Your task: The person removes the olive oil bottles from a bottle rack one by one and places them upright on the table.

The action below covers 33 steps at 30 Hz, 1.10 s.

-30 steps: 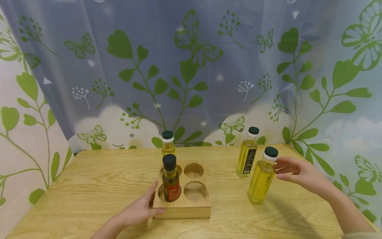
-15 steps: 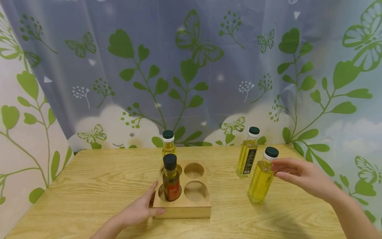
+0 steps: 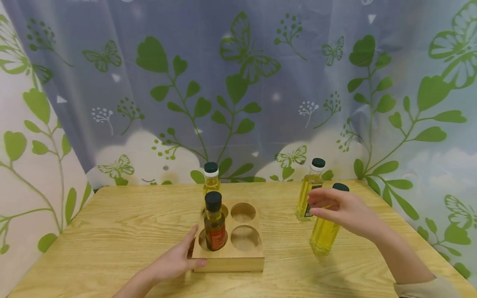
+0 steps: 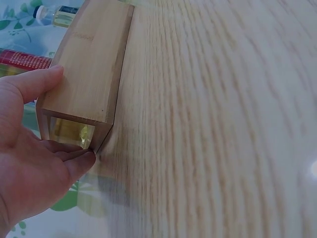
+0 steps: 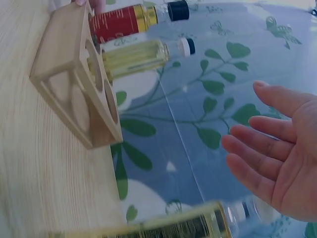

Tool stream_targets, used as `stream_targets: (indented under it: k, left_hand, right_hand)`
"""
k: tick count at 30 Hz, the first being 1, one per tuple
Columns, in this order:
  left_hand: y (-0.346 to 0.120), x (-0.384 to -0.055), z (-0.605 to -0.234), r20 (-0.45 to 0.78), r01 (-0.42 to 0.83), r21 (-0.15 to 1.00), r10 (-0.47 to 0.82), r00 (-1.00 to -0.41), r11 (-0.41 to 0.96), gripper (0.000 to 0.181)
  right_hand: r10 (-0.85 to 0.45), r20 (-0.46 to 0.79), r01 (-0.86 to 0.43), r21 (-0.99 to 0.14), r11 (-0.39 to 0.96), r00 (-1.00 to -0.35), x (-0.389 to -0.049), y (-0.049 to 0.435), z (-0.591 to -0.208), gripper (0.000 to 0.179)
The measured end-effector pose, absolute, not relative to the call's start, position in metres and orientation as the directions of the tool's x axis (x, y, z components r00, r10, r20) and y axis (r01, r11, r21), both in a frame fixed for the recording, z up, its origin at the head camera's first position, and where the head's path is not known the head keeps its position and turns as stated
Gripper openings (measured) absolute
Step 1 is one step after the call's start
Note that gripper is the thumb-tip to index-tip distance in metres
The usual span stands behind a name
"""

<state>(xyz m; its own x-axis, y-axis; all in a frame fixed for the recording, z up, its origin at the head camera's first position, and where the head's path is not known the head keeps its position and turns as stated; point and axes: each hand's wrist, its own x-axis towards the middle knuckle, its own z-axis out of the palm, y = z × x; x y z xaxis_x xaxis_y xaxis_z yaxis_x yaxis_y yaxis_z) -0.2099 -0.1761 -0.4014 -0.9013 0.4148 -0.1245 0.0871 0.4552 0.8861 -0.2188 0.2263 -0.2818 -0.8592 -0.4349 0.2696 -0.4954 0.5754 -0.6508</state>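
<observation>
A wooden bottle holder with round holes stands on the table. My left hand grips its near left corner; in the left wrist view the thumb lies on the front face and the fingers bend at the side opening. A dark-capped bottle with a red label sits in the front left hole, and a green-capped oil bottle in the one behind. My right hand is in the air, holding nothing, in front of a yellow oil bottle that it partly hides. Its fingers are relaxed and apart in the right wrist view.
Another yellow oil bottle with a dark label stands further back on the right. The two right holes of the holder hold no bottles. A patterned curtain hangs behind the wooden table.
My right hand has moved left from beside the near oil bottle's neck to in front of it, its fingertips now overlapping the rear bottle in view. The left hand and holder stay put.
</observation>
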Motion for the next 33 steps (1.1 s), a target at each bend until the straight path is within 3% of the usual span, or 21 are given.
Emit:
stream_targets:
  k: [7,14,33]
  left_hand:
    - [-0.176,-0.210,-0.401,-0.122,0.087,0.888,0.414,-0.902,0.452,0.102]
    - [-0.176,-0.209,-0.400,-0.126,0.084,0.888,0.416,-0.901,0.452,0.102]
    - [-0.175,-0.209,-0.398,-0.115,0.078,0.896,0.399,-0.910,0.437,0.102]
  right_hand:
    - [-0.506,0.218,-0.495,-0.701,0.514,-0.835,-0.236,0.200,-0.277,0.046]
    - [-0.535,0.226,-0.538,-0.639,0.549,-0.814,-0.255,0.175,-0.275,0.046]
    - [-0.562,0.241,-0.565,-0.640,0.521,-0.791,-0.289,0.115,-0.298,0.043]
